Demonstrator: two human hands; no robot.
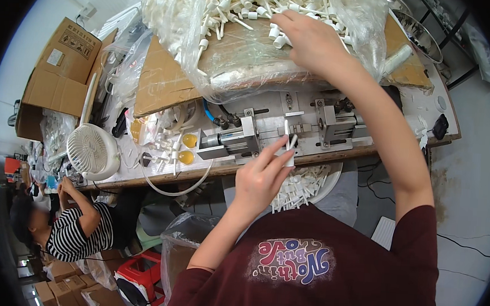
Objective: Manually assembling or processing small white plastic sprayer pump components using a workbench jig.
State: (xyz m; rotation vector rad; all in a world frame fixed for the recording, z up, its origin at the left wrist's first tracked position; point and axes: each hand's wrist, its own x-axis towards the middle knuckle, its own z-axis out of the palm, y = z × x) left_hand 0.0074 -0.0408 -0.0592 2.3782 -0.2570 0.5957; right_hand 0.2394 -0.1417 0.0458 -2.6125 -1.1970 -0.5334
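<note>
My right hand [312, 44] reaches over a large heap of white plastic capped stems [249, 5] in a clear plastic bag. Its fingers are bent down among the pieces, and what lies between the fingertips is hidden. Below, my left hand [259, 182] is at the middle of a metal clamping fixture [249, 133], fingers closed on a slim white plastic stem [293, 141]. Another upright white stem [286, 127] stands right beside it in the fixture. Two metal blocks with cylinders face each other on either side of this spot.
A container of white pieces [305, 188] sits at my lap, under the bench edge. To the left are a white fan [92, 151], yellow round items [186, 157], loose white parts and a cardboard box [63, 78]. Another person [83, 227] works at the far left. A hose loops below the bench.
</note>
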